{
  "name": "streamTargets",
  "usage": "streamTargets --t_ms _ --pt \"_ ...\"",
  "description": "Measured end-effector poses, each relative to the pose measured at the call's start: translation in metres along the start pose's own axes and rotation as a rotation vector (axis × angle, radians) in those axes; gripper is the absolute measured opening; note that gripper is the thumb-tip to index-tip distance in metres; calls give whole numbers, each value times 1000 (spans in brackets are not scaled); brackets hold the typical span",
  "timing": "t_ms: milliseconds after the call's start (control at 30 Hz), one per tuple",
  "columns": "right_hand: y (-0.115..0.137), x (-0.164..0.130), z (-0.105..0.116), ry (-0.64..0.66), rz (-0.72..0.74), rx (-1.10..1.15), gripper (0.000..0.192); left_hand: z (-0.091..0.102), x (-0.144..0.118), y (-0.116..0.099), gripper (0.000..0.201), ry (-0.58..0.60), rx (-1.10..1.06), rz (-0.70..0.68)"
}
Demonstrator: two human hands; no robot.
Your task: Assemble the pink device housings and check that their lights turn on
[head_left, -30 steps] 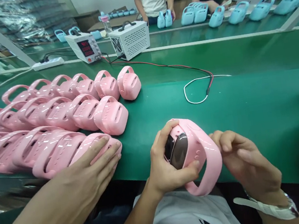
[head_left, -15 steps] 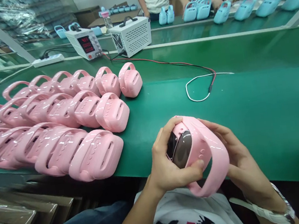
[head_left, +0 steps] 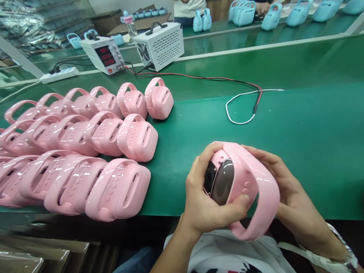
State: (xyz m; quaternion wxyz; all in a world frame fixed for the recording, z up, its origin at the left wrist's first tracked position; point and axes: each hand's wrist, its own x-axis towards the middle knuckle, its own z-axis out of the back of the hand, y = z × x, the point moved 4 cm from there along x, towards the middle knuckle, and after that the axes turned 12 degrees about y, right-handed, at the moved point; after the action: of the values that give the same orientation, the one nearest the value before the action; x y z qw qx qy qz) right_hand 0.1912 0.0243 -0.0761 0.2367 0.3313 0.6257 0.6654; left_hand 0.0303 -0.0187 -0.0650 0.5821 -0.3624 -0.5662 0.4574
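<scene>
Near the table's front edge, a pink plastic device with a carry handle (head_left: 264, 188) is held between both my hands, tilted. Its dark glossy oval panel (head_left: 224, 182) faces left, and small round buttons show by the handle. My left hand (head_left: 202, 196) grips the panel side, thumb low on the pink shell and fingers over the top. Around the far right side wraps my right hand (head_left: 285, 181), its fingertips partly hidden behind the device. Rows of similar pink devices (head_left: 117, 188) stand on the green table to the left.
A power supply with red digits (head_left: 104, 55) and a vented grey box (head_left: 160, 46) stand at the back. A red-black cable (head_left: 208, 76) ends by a white wire loop (head_left: 243, 122). Beyond the ledge, co-workers handle blue devices (head_left: 299, 11). Flattened cardboard (head_left: 35, 269) lies lower left.
My hands and the pink device stay almost still. Across the table, a co-worker has lifted a blue device up off the surface. An arm at the right edge has come slightly further in.
</scene>
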Motion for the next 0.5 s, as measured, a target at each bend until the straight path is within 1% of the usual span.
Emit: streamTargets --t_ms 133,333,433,500 --pt "2 1 -1 12 25 21 60 -1 0 0 72 -2 -3 2" --pt "-6 1 0 5 49 14 59 -2 1 1 72 -6 -27 2" --pt "-10 1 0 -6 46 11 60 -2 1 4 73 0 -38 10" --pt "-12 1 -3 -18 26 36 63 -2 1 6 74 12 -88 37"
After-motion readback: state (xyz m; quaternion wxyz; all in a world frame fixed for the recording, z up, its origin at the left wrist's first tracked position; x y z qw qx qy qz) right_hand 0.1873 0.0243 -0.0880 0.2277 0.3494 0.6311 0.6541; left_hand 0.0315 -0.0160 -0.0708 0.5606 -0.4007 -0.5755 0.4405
